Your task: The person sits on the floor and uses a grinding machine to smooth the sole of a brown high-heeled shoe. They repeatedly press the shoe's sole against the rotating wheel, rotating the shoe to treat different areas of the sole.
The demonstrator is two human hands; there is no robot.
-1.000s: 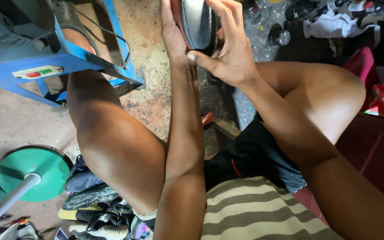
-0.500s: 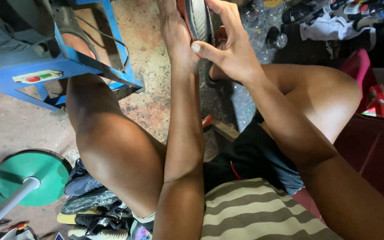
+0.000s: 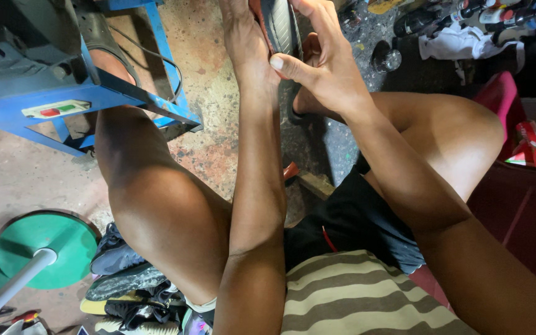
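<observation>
Both my hands hold a shoe (image 3: 278,28) up at the top middle of the view, its dark ribbed sole facing me and a reddish edge on its left side. My left hand (image 3: 243,37) grips the shoe's left side; most of its fingers are cut off by the top edge. My right hand (image 3: 321,59) wraps the right side, with the thumb pressed across the sole. My bare knees spread out to both sides below the hands.
A blue metal machine stand (image 3: 63,102) is at the upper left. A green weight plate on a bar (image 3: 44,251) lies at the lower left, beside a pile of shoes (image 3: 125,285). Bottles (image 3: 466,15) and a white cloth are at the top right.
The shoe and both hands have shifted slightly up and to the right in view, and the camera has tilted a little. The grip is unchanged.
</observation>
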